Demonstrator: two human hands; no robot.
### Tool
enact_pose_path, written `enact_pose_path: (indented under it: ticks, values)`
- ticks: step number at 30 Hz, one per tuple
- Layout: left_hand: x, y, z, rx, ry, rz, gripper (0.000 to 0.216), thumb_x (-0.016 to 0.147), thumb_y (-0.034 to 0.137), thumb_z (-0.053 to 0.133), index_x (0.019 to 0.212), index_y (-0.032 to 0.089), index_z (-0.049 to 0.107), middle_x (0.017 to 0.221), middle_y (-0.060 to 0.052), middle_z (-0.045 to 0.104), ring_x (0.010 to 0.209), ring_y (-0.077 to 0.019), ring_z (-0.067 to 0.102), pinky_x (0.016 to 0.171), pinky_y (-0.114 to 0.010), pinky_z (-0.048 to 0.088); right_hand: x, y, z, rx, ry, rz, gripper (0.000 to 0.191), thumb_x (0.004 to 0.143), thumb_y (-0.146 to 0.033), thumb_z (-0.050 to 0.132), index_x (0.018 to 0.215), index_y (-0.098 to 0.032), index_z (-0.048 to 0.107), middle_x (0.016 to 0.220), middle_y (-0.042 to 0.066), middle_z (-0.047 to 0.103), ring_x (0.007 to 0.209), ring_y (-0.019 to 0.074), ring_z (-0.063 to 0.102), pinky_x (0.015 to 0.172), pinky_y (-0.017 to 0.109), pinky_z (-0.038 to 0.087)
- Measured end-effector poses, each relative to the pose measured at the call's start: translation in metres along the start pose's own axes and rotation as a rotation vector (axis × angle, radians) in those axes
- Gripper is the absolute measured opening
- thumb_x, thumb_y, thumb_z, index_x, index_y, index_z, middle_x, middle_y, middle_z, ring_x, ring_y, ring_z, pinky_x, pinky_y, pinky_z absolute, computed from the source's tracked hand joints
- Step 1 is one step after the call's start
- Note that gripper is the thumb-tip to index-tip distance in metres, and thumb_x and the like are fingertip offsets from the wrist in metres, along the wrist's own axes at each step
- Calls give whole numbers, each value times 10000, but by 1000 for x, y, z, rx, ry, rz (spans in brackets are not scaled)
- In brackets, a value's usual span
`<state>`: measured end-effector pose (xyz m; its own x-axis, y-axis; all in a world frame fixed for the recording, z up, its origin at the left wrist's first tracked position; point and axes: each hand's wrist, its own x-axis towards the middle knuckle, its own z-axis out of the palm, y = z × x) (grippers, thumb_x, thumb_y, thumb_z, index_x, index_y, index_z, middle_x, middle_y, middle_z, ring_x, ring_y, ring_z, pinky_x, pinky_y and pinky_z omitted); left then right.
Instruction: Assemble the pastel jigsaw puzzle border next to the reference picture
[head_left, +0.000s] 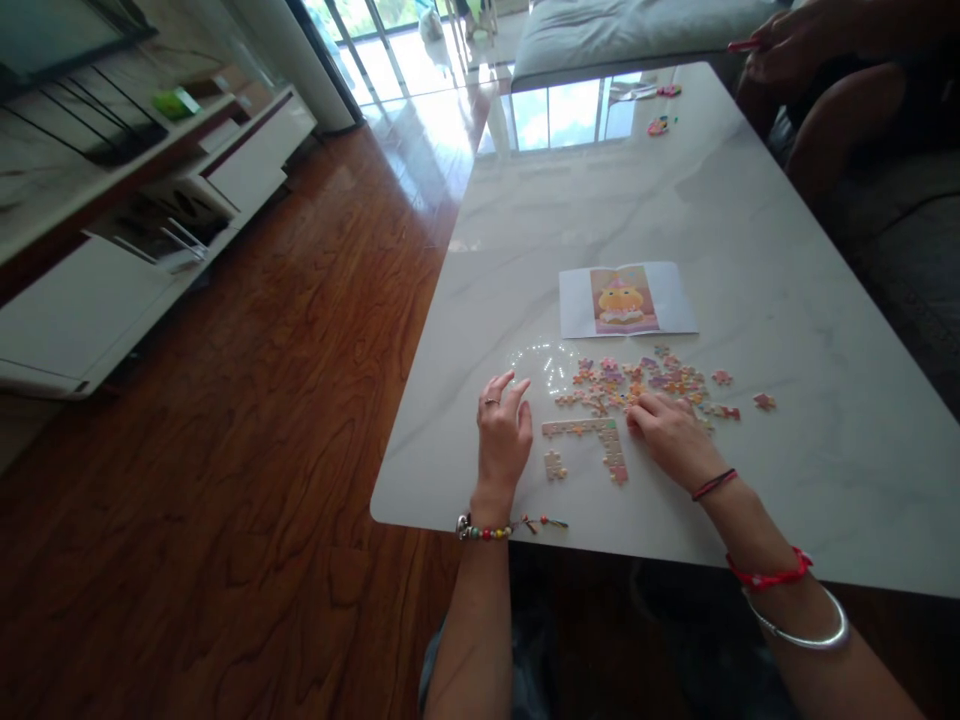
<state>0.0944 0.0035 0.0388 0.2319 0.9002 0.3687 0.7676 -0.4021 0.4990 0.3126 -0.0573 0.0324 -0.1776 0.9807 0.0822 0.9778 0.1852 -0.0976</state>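
My left hand (502, 428) rests on the white table (750, 220) with its fingers spread and nothing in it, just left of a joined L-shaped strip of puzzle pieces (600, 437). My right hand (670, 432) lies knuckles up at the right end of that strip, fingertips bent down onto the loose pile of pastel puzzle pieces (645, 380); whether it holds a piece is hidden. A small joined cluster (553, 465) lies between my hands. The printed reference picture (626, 299) sits beyond the pile.
Another person's hand (787, 40) holds something red at the far right corner, near small colourful items (660, 124). A white TV unit (135, 240) stands across the wooden floor (262, 450) at left. A grey sofa (622, 30) lies beyond the table.
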Motion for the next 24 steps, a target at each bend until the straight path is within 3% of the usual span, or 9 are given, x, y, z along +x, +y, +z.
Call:
enact_pose_path:
  ticks: [11, 16, 19, 24]
  values:
    - [-3, -9, -4, 14, -44, -3, 285, 789, 110, 458, 1053, 179, 541, 1163, -96, 500, 1136, -220, 415, 968, -431, 366, -3, 3, 9, -43, 39, 38, 166, 829, -241, 423, 754, -173, 555, 823, 70, 534, 823, 199, 451, 683, 310, 294]
    - [0, -5, -2, 9, -65, -7, 280, 794, 110, 452, 1050, 173, 545, 1161, -97, 506, 1125, -210, 426, 972, -419, 366, -4, 1, 3, 258, -15, 21, 188, 837, -237, 385, 706, -167, 500, 780, 72, 511, 750, 172, 464, 665, 294, 346]
    - [1, -4, 0, 4, -79, 0, 277, 797, 110, 447, 1049, 174, 545, 1151, -96, 513, 1112, -204, 440, 964, -414, 376, -7, -1, -15, 591, -163, -34, 206, 849, -261, 367, 703, -172, 482, 733, 40, 510, 670, 127, 459, 623, 255, 370]
    - [0, -3, 4, 5, -100, 15, 275, 796, 112, 448, 1044, 175, 546, 1143, -96, 521, 1098, -202, 453, 951, -413, 388, -11, -5, -44, 998, -628, -261, 181, 793, -339, 486, 756, -173, 548, 717, 7, 565, 644, 97, 495, 586, 214, 396]
